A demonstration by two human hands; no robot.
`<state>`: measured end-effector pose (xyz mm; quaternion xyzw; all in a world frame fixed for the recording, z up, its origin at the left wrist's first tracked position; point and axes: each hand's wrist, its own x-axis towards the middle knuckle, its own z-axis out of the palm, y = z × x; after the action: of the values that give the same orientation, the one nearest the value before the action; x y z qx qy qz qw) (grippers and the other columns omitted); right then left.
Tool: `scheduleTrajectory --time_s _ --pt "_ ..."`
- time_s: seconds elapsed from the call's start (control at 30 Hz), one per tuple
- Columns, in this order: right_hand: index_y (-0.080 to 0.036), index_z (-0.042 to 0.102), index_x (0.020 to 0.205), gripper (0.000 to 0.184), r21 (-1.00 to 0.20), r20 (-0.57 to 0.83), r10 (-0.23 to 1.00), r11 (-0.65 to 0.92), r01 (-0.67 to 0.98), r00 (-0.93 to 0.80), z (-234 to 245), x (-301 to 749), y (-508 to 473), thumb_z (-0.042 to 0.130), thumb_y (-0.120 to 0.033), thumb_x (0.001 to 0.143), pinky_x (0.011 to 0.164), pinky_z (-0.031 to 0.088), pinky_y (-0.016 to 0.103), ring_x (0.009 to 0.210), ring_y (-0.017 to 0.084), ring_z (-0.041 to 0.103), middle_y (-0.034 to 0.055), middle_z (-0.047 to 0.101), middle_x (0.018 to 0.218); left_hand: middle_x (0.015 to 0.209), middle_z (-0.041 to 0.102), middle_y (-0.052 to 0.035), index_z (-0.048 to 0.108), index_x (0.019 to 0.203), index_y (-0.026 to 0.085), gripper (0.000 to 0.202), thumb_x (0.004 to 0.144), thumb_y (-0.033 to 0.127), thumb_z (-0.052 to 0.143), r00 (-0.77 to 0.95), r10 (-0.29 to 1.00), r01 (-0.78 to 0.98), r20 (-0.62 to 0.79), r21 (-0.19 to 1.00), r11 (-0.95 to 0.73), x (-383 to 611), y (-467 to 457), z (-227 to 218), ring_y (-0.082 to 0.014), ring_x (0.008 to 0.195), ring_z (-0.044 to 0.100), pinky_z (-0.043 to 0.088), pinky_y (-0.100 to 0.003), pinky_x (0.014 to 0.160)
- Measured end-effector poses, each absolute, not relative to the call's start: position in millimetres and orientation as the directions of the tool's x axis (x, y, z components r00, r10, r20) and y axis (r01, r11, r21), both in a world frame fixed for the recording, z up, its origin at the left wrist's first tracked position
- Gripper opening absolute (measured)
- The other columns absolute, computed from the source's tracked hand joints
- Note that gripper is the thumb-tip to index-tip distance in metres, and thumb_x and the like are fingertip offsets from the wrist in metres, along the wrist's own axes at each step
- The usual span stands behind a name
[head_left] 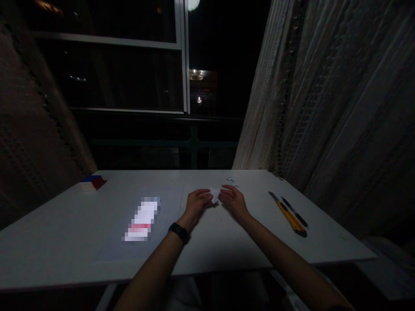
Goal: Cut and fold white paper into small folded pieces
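Observation:
Between my two hands is a small piece of white paper (214,195), held just above the table. My left hand (197,203) pinches its left side with thumb and fingers; a dark band circles that wrist. On the paper's right side, my right hand (235,201) has its fingertips closed on the edge. Fine folds in the paper are too small and dim to make out. Just beyond my right hand lie several small white paper pieces (231,179) with dark marks.
A yellow utility knife (288,216) and a black pen (294,211) lie at right on the white table (207,250). At left, a lit, blurred-out phone (142,220) rests on a large paper sheet (110,248). A colored cube (92,182) sits far left. Curtains (324,108) flank the window.

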<state>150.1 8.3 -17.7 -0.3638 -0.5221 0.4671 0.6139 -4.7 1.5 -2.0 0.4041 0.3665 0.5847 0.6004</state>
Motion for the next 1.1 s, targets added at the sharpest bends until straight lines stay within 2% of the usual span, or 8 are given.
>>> scheduleTrajectory --time_s 0.1,0.2,0.33,0.43,0.6,0.73,0.9,1.1 --pt "-0.02 0.055 0.094 0.045 -0.949 0.218 0.975 0.2 -0.244 -0.047 -18.0 149.1 7.3 0.072 -0.028 0.054 0.069 0.051 0.036 0.067 0.019 0.064 0.0031 0.066 0.073 0.074 0.066 -0.0086 0.062 0.084 0.009 0.031 0.056 0.012 0.076 0.053 0.998 -0.434 0.018 0.901 0.007 -4.8 2.0 -2.2 -0.0153 0.066 0.063 0.053 -0.028 0.066" --pt "-0.019 0.054 0.087 0.041 -0.951 0.245 0.969 0.234 -0.203 -0.027 -20.1 146.1 7.4 0.072 -0.031 0.052 0.064 0.051 0.036 0.058 0.018 0.062 -0.0004 0.064 0.062 0.076 0.066 -0.0086 0.063 0.082 0.01 0.028 0.057 0.012 0.075 0.074 0.997 -0.442 0.016 0.897 0.018 -4.2 0.4 -0.8 -0.015 0.068 0.063 0.052 -0.028 0.068" --pt "-0.019 0.053 0.089 0.042 -0.951 0.287 0.958 0.287 -0.114 0.009 -21.9 144.2 8.0 0.071 -0.029 0.053 0.064 0.051 0.034 0.059 0.018 0.062 -0.0014 0.064 0.062 0.079 0.066 -0.0089 0.064 0.08 0.011 0.02 0.062 0.015 0.071 0.084 0.996 -0.447 0.009 0.894 0.03 -3.5 -1.3 1.6 -0.0151 0.071 0.063 0.053 -0.028 0.068" --pt "-0.019 0.051 0.092 0.043 -0.953 0.285 0.958 0.284 -0.109 0.006 -20.8 144.3 7.0 0.069 -0.027 0.054 0.063 0.051 0.034 0.06 0.018 0.063 -0.0011 0.064 0.064 0.078 0.065 -0.0087 0.065 0.078 0.011 0.017 0.063 0.018 0.069 0.062 0.998 -0.455 0.003 0.89 0.025 -4.5 -0.1 1.9 -0.015 0.07 0.062 0.052 -0.028 0.066" --pt "-0.019 0.049 0.096 0.048 -0.951 0.278 0.96 0.27 -0.15 -0.039 -18.8 144.2 3.9 0.07 -0.025 0.053 0.06 0.052 0.034 0.057 0.018 0.064 -0.0014 0.065 0.063 0.078 0.065 -0.0092 0.066 0.08 0.011 0.027 0.06 0.028 0.07 0.08 0.997 -0.377 0.01 0.926 0.021 -7.5 3.4 0.6 -0.0171 0.071 0.061 0.048 -0.026 0.059" --pt "-0.019 0.048 0.101 0.054 -0.953 0.27 0.955 0.247 -0.173 -0.124 -19.0 144.3 2.2 0.073 -0.025 0.054 0.062 0.052 0.034 0.059 0.019 0.065 -0.0006 0.066 0.064 0.069 0.064 -0.0065 0.066 0.074 0.01 0.032 0.055 0.033 0.075 0.053 0.997 -0.324 0.049 0.946 -0.029 -7.2 2.4 1.0 -0.0133 0.061 0.058 0.043 -0.023 0.055" --pt "-0.019 0.046 0.104 0.052 -0.952 0.238 0.963 0.204 -0.229 -0.129 -18.2 146.3 3.6 0.067 -0.043 0.064 0.058 0.053 0.034 0.057 0.02 0.066 0.0021 0.067 0.064 0.064 0.063 -0.0053 0.065 0.068 0.009 0.03 0.053 0.031 0.077 0.0 0.997 -0.309 0.08 0.948 -0.076 -6.0 -0.8 3.1 -0.0115 0.058 0.055 0.041 -0.022 0.057" --pt "-0.019 0.048 0.099 0.048 -0.966 0.216 0.976 0.215 -0.145 0.01 -18.4 148.9 7.7 0.053 -0.058 0.071 0.053 0.05 0.028 0.054 0.017 0.064 0.004 0.067 0.064 0.067 0.064 -0.0057 0.065 0.07 0.01 0.03 0.051 0.029 0.078 0.008 0.998 -0.361 0.064 0.931 -0.057 -6.2 2.3 0.2 -0.013 0.062 0.057 0.042 -0.024 0.06"
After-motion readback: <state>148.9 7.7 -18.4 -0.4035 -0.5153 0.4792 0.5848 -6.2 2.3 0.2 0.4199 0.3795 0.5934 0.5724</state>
